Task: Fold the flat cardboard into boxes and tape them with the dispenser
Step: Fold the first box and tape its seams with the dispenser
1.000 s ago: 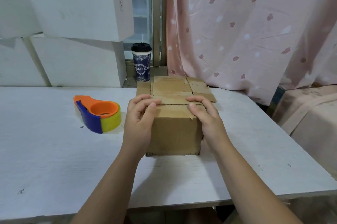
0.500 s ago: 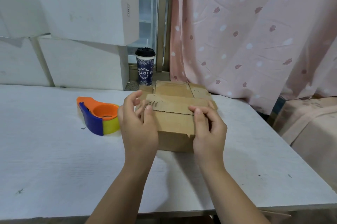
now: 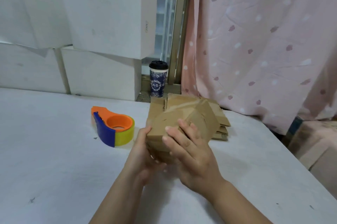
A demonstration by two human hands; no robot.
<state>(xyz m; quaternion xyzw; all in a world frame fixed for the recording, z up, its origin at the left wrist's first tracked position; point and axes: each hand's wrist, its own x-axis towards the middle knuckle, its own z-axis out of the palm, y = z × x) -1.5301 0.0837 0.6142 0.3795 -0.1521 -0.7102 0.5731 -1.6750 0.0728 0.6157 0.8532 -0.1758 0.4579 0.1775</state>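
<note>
A small brown cardboard box [image 3: 184, 119] is lifted off the white table [image 3: 54, 150] and tilted, one corner pointing up. My left hand [image 3: 144, 160] holds it from below and on its left side, thumb on the near corner. My right hand [image 3: 189, 152] lies over its front face with the fingers spread on the cardboard. Behind the box lies a stack of flat cardboard [image 3: 221, 123]. The tape dispenser [image 3: 114, 125], orange and blue with a yellowish tape roll, sits on the table to the left of the box.
A dark paper cup [image 3: 158, 81] with a lid stands at the table's back edge. White foam boxes [image 3: 102, 41] are stacked behind the table on the left. A pink dotted curtain [image 3: 264, 41] hangs on the right, past the table's right edge.
The box stood on the table a second ago with both hands pressing its top flaps. It has since been picked up and turned, and both hands now hold it in the air.
</note>
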